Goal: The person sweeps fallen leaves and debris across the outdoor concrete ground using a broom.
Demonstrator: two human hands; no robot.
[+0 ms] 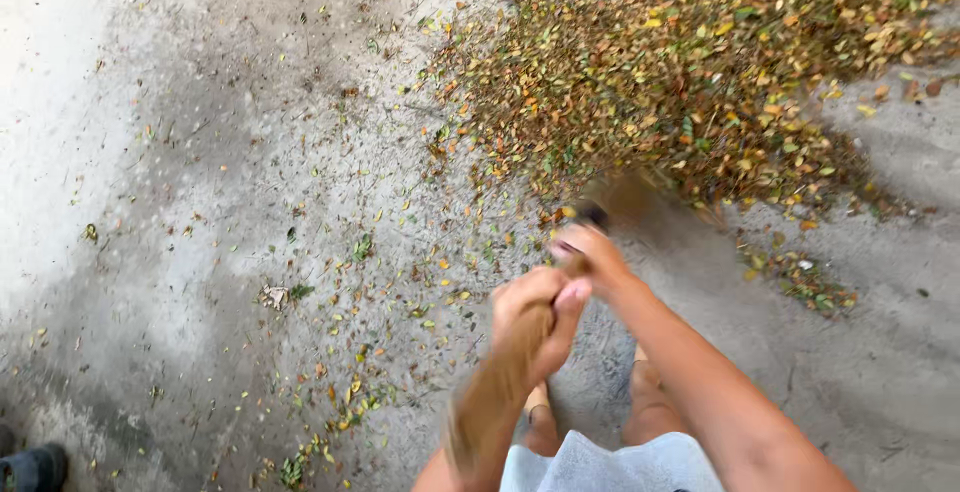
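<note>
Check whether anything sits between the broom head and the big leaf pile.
Nothing visible does. Both hands, left and right, grip the broom, and its blurred head already meets the near edge of the leaf pile. Only scattered leaves lie on the concrete to the left.

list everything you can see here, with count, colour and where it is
leaf pile: one, yellow, orange, green and brown, upper right on the ground
scattered leaves: many, same colours, spread over the centre and lower left
concrete ground: one, grey, fills the view
broom: one, brown, blurred, from both hands up to the pile's edge
dark shoe: one, bottom left corner
shorts: one, light grey, bottom centre
feet: two, bare, below the hands
left hand: closed round the broom handle
right hand: closed round the handle, nearer the pile
</note>
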